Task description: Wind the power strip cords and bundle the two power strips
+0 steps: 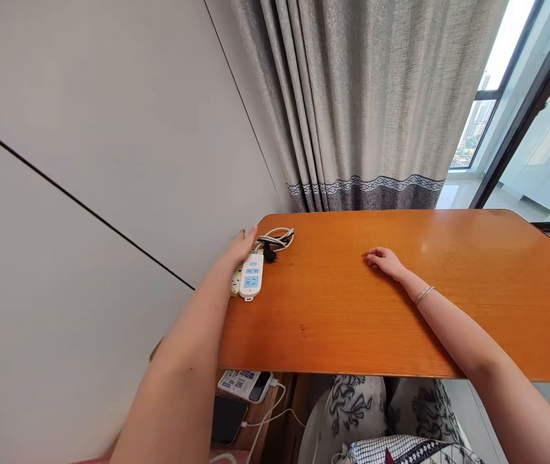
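My left hand (242, 247) reaches to the table's far left corner, its fingers stretched over the end of a white power strip (251, 276) with blue sockets. A second, yellowish strip (235, 281) lies beside it against the wall. A coiled white cable with a black plug (275, 240) lies just beyond the strips. My right hand (384, 260) rests flat on the orange wooden table (400, 309), fingers loosely curled, holding nothing. A thin bracelet (422, 294) is on that wrist.
A white panelled wall (86, 161) runs along the left. Grey curtains (362, 103) hang behind the table, with a window (492, 84) at the right. Under the table edge are a charging phone (228, 419), a small device (246, 385) and patterned fabric (381, 412).
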Motion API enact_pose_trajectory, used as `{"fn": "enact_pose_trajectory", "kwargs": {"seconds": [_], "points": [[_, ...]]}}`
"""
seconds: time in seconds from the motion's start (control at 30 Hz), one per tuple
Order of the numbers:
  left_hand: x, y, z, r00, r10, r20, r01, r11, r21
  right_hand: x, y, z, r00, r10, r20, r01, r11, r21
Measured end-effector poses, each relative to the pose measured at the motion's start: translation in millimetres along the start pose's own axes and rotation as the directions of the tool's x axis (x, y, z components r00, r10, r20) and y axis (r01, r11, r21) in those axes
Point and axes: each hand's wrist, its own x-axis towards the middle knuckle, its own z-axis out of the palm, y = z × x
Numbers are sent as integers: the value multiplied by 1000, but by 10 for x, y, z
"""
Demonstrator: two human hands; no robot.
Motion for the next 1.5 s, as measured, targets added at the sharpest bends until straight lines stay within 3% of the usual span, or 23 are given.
{"fn": "enact_pose_trajectory", "kwargs": {"seconds": [0.1,0.2,0.27,0.4,0.53,0.6,0.67,0.8,1.0,1.17,1.5], "points": [[-104,253,61,991,114,-68,-117,992,-46,12,23,11,999,-29,-21,28,999,-33],[-339,647,268,931,327,-162,-343,936,-83,20,50,37,996,-69,-59,64,994,-89],[-597,956,498,890,429,-157,-446,889,-101,15,59,48,989,-106,-99,91,985,-145],[-1275,1542,1022,840,538,75,-531,843,-88,-37,25,6,947,-228,-225,154,940,-304],[-1749,1868,1330,752,576,319,-592,804,-54,-116,-49,-75,881,-338,-331,93,810,-579],[-1815,1911,1374,727,560,398,-595,803,-43,-144,-71,-88,863,-364,-350,-18,671,-742],[-1809,1907,1377,718,554,421,-596,802,-39,-160,-76,-80,874,-345,-341,-107,548,-830],[-1776,1889,1344,717,551,427,-596,802,-34,-180,-66,-55,932,-215,-291,-178,429,-886],[-1816,1940,1279,717,536,446,-588,809,-27,-208,-106,-68,967,-16,-254,-224,425,-877],[-1829,1943,1266,730,527,434,-574,818,-29,-225,-147,-54,965,-8,-263,-233,436,-869],[-1850,1899,1285,770,568,291,-585,810,-32,-219,-146,-41,961,-20,-276,-238,449,-861]]}}
